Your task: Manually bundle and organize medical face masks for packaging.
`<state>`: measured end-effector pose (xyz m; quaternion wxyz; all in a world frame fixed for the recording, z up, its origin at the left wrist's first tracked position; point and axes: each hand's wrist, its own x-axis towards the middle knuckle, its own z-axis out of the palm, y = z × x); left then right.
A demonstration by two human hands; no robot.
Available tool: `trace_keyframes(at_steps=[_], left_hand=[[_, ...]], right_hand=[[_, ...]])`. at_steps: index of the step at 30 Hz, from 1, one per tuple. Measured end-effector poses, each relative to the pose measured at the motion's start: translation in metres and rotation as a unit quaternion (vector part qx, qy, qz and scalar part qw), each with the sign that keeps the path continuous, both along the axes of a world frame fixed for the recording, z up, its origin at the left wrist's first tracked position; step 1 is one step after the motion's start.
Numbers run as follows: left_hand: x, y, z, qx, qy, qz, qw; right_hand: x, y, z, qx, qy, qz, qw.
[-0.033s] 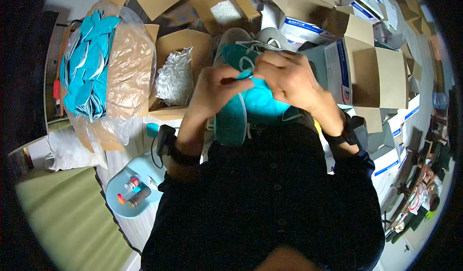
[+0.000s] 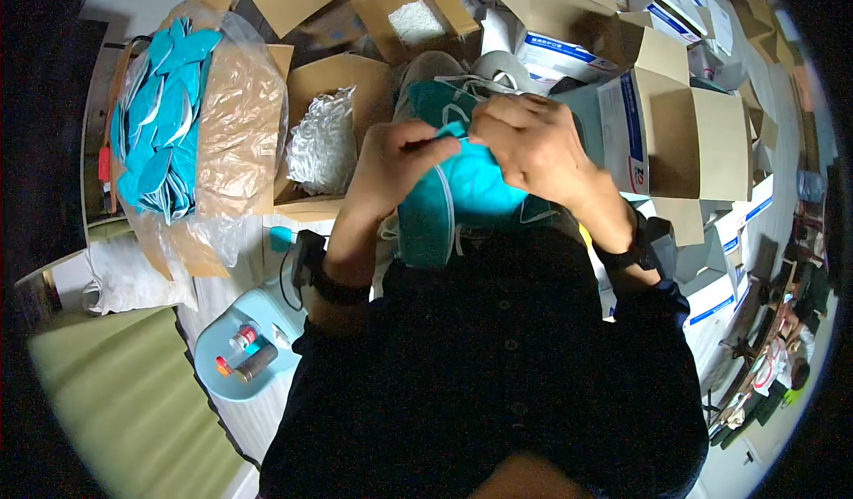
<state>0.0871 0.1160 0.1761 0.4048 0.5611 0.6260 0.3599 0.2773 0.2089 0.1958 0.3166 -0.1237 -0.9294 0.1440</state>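
Over my lap, my left hand [image 2: 407,157] pinches the upper edge of a teal face mask [image 2: 487,183] between thumb and fingers. My right hand [image 2: 526,139] is curled closed on the same edge, close to the left fingertips; the exact pinch is hidden under its knuckles. A thin white strap shows at the pinched edge. Another teal mask with a white rim [image 2: 426,223] rests on my lap below my left hand. More teal mask material [image 2: 431,99] with white straps lies behind my hands.
At left, a plastic-lined carton [image 2: 235,126] holds many teal masks. Beside it, a carton [image 2: 373,99] contains white elastic loops [image 2: 322,148]. Open white-and-blue boxes [image 2: 622,126] crowd the right. A light-blue stool [image 2: 218,357] bears a bottle and small items at lower left.
My left hand has shifted very slightly left with the mask's edge. Otherwise the scene looks the same.
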Motion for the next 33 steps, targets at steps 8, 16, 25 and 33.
trace_keyframes(at_steps=[8,16,25,33], left_hand=[[0.007,0.001,-0.024,-0.005,-0.211,0.312,0.926],[-0.049,0.0,-0.007,0.058,-0.436,0.218,0.871],[-0.018,-0.01,0.001,-0.092,-0.299,0.07,0.947],[-0.014,-0.011,-0.007,-0.007,-0.259,0.036,0.965]], right_hand=[[-0.001,-0.029,-0.002,-0.093,-0.014,0.043,0.995],[0.036,-0.027,-0.007,-0.319,-0.134,-0.006,0.938],[-0.024,-0.023,-0.001,-0.44,0.091,0.08,0.89],[-0.018,-0.028,-0.011,-0.373,0.139,-0.051,0.916]])
